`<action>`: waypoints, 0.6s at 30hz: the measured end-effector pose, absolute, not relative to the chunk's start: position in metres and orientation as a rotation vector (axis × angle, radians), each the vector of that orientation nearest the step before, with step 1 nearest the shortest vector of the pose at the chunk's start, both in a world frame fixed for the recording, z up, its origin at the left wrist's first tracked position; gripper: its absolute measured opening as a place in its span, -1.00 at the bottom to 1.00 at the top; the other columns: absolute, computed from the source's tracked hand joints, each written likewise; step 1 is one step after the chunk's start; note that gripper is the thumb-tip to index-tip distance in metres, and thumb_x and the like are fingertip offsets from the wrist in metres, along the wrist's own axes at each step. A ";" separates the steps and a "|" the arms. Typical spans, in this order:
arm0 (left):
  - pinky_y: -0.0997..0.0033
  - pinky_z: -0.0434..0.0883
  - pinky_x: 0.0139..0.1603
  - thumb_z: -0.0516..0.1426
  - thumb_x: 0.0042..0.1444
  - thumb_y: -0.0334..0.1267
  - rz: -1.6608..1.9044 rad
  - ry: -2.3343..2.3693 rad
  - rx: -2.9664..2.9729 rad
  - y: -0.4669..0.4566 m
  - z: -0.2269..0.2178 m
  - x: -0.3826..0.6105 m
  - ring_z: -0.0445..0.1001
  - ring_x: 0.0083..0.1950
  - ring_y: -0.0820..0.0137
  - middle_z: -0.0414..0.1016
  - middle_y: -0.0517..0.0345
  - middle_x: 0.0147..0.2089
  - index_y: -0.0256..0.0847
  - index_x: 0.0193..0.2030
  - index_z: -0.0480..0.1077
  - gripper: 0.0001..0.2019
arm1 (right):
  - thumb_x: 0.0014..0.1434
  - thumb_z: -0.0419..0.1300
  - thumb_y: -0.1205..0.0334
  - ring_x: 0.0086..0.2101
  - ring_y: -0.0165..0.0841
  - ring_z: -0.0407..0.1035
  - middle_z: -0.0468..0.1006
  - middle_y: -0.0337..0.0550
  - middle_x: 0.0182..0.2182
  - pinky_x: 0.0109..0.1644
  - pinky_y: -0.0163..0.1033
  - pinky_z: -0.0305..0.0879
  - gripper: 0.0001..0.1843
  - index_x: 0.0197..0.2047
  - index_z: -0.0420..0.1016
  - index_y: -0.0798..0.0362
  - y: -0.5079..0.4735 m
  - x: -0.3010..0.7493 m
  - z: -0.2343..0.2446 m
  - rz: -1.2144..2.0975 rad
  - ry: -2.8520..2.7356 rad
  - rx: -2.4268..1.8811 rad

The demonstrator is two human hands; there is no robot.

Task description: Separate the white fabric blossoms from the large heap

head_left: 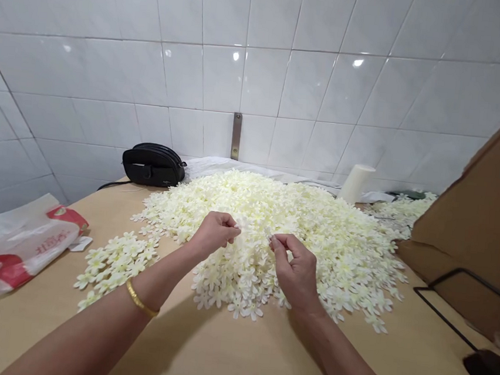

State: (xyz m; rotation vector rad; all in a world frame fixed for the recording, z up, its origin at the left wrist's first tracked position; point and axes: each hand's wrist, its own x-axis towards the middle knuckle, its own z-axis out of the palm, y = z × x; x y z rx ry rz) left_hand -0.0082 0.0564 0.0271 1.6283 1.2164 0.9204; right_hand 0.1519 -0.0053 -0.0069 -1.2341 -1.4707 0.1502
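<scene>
A large heap of white and pale yellow artificial flowers (pixel 249 199) covers the middle of the table. My left hand (pixel 218 231), with a gold bangle (pixel 138 299) on its wrist, is closed in a pinch over the front of the heap. Between its fingertips is what looks like a white flower, hard to tell from those behind. Facing it from the right, my right hand (pixel 296 268) also pinches a small white flower (pixel 270 238) between thumb and index finger. A narrow gap separates the two hands. Left of the heap lies a smaller patch of loose flowers (pixel 121 263).
A black pouch (pixel 153 165) stands at the back left by the tiled wall. A white and red plastic bag (pixel 18 245) lies at the left edge. Behind the heap stands a white cone (pixel 356 185). A cardboard box (pixel 481 221) and a black wire frame (pixel 450 316) occupy the right.
</scene>
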 end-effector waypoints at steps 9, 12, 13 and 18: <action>0.55 0.17 -0.58 0.05 -0.06 -0.24 1.167 1.215 1.713 0.016 0.017 -0.001 0.21 -0.58 0.54 0.24 0.25 -0.61 -0.26 -0.53 0.31 -0.85 | 0.09 0.00 0.31 -0.46 -0.42 0.26 0.37 -0.22 -0.51 -0.35 -0.32 0.17 -0.86 -0.42 0.35 0.08 -0.009 0.148 -0.005 0.099 -1.519 -1.177; 0.49 0.28 -0.44 0.05 -0.03 -0.24 1.177 1.107 1.696 0.000 0.014 0.009 0.33 -0.41 0.45 0.37 0.15 -0.43 -0.26 -0.38 0.39 -0.84 | 0.10 -0.01 0.34 -0.43 -0.40 0.27 0.39 -0.20 -0.48 -0.31 -0.30 0.18 -0.86 -0.39 0.37 0.08 -0.011 0.144 -0.005 0.116 -1.595 -1.120; 0.47 0.30 -0.38 0.05 -0.02 -0.25 1.186 1.062 1.690 -0.002 0.013 0.011 0.35 -0.35 0.43 0.39 0.11 -0.36 -0.26 -0.33 0.40 -0.83 | 0.10 -0.01 0.35 -0.42 -0.40 0.28 0.40 -0.19 -0.47 -0.30 -0.30 0.19 -0.85 -0.39 0.37 0.08 -0.012 0.143 -0.005 0.129 -1.627 -1.100; 0.43 0.30 -0.21 0.04 0.00 -0.31 1.149 0.893 1.601 -0.003 0.005 0.011 0.36 -0.22 0.38 0.42 0.06 -0.25 -0.26 -0.26 0.41 -0.81 | 0.12 -0.03 0.36 -0.41 -0.39 0.28 0.41 -0.17 -0.45 -0.29 -0.28 0.20 -0.82 -0.36 0.39 0.06 -0.013 0.140 -0.008 0.220 -1.743 -1.053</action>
